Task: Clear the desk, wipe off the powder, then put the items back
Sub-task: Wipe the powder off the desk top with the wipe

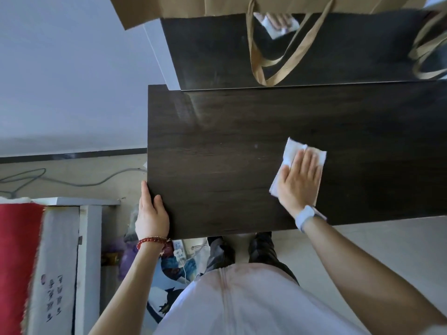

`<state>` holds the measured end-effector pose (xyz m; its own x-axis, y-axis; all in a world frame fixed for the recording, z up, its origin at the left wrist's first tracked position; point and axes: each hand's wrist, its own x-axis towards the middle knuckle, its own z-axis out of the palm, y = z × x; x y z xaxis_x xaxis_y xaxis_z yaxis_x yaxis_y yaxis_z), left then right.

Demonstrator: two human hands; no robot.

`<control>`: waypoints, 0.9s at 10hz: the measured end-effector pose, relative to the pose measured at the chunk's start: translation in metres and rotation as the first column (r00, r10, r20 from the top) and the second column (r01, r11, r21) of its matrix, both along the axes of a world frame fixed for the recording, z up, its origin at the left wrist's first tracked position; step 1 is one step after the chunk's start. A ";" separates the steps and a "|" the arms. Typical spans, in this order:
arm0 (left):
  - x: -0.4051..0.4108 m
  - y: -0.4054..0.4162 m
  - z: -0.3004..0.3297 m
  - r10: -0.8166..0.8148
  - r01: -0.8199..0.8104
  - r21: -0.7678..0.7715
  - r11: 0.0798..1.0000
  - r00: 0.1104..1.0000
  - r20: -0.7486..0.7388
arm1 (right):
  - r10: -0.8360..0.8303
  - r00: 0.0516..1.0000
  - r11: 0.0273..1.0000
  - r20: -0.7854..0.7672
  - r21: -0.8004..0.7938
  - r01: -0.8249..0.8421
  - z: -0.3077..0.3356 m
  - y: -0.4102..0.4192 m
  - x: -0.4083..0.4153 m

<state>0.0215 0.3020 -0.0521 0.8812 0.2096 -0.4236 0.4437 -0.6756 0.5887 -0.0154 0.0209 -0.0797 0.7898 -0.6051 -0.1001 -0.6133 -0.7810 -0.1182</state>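
Wiping the cleared table (217, 146) with my right hand (298, 182), fingers flat on the white cloth (290, 151) at centre right, left hand (151, 217) gripping the table's lower-left corner; faint specks are remaining, items not yet returned

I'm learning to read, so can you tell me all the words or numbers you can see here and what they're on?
White box at lower left: a column of dark handwritten-looking characters, sideways and too blurred to read.
Picture sheet on the floor under the desk: any text is too small to tell.
Wrist band, tissue, paper bag: no writing visible.
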 end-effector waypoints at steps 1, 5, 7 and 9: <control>0.001 0.002 -0.001 0.007 -0.007 -0.009 1.000 1.000 -0.003 | -0.043 0.999 0.998 0.024 0.050 0.041 0.001 0.022 0.056; 0.002 0.006 -0.005 -0.003 0.003 -0.015 1.000 1.000 0.021 | 0.391 0.919 0.920 0.049 -0.037 -0.390 -0.003 0.024 0.026; 0.003 0.008 -0.007 0.016 -0.015 -0.092 0.996 1.000 0.017 | 0.209 0.976 0.971 0.063 0.107 -0.215 -0.001 0.054 0.107; 0.012 0.042 -0.013 0.228 -0.187 -0.659 0.729 0.973 -0.024 | 0.727 0.668 0.659 0.157 0.110 -0.744 -0.006 0.200 0.059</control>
<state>0.0339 0.3443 -0.0648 0.8750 0.0802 -0.4775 0.4798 -0.0109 0.8773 0.0434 0.2207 -0.0861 0.9800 0.1945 -0.0412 0.1737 -0.9386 -0.2980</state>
